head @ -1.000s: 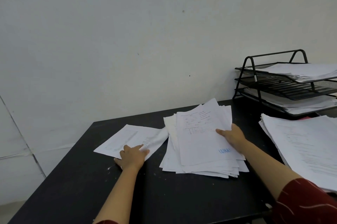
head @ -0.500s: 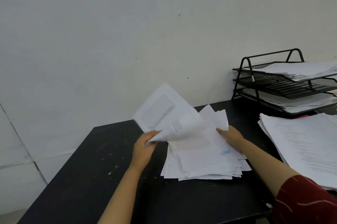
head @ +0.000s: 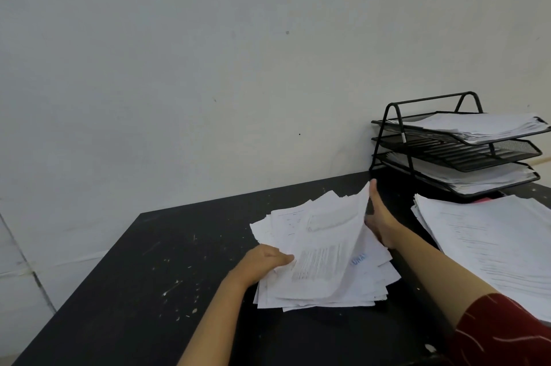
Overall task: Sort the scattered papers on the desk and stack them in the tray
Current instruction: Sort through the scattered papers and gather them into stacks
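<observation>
Scuffed black desk (head: 125, 276), curling white sheets (head: 325, 249), wire-mesh tray (head: 447, 151)

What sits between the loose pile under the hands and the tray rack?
Nothing visible blocks it. The loose pile and the tray rack are separated only by bare desk. The big stack lies off to the right, beside that path. Only the middle shelf looks empty.

Two bare forearms, no watch, rings or gloves anywhere. Left hand (head: 262, 261) and right hand (head: 380, 225) both uncovered. Dark red sleeve (head: 504, 333) at lower right of the frame, short cut, thin pale squiggly lines printed across it. Left sleeve out of frame.
</observation>
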The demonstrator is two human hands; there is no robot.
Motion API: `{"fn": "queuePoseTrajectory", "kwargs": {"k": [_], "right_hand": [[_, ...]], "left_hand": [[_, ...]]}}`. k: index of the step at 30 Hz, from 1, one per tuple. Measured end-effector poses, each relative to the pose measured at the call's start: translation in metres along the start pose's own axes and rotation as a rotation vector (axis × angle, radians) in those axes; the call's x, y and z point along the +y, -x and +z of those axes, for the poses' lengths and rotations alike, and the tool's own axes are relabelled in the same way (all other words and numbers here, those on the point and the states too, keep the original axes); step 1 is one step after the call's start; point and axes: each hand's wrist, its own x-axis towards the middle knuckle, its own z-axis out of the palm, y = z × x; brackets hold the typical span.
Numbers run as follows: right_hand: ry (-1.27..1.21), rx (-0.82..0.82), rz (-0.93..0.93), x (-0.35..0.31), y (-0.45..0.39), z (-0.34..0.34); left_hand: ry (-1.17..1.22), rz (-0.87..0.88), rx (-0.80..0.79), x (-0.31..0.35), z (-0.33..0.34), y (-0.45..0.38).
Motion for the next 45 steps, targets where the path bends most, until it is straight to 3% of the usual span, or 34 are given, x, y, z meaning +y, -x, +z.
{"fn": "queuePoseTrajectory", "kwargs": {"k": [4, 8, 10, 13, 16, 20, 29, 32, 41, 45], "right_hand": [[0.352, 0.039, 0.031, 0.002, 0.001, 0.007], [0.276, 0.013, -0.077, 0.001, 0.004, 0.01], [0.19, -0.031, -0.167, -0.007, 0.009, 0.013], [0.142, -0.089, -0.28, -0.025, 0.019, 0.022], [0.069, -0.074, -0.406, -0.052, 0.033, 0.038], [0.01, -0.073, -0.553, -0.087, 0.048, 0.054], [0.054, 0.036, -0.582, -0.077, 0.048, 0.059], [0.073, 0.091, -0.667, -0.078, 0.039, 0.061], [0.026, 0.047, -0.764, -0.089, 0.046, 0.078], [0.174, -0.032, -0.775, -0.087, 0.048, 0.085]], "left_hand": [[0.09, 0.049, 0.139, -0.002, 0.008, -0.003], [0.395, -0.191, 0.489, 0.004, 0.009, 0.004], [0.57, -0.218, 0.485, 0.009, 0.001, 0.005], [0.762, 0.035, 0.402, 0.016, -0.014, 0.0], [0.728, 0.288, 0.552, 0.038, -0.028, 0.0], [0.636, 0.458, 0.701, 0.066, -0.049, 0.0], [0.648, 0.471, 0.689, 0.062, -0.046, 0.004], [0.607, 0.499, 0.687, 0.07, -0.048, 0.005], [0.51, 0.633, 0.713, 0.092, -0.061, 0.014], [0.387, 0.699, 0.715, 0.1, -0.062, 0.018]]}}
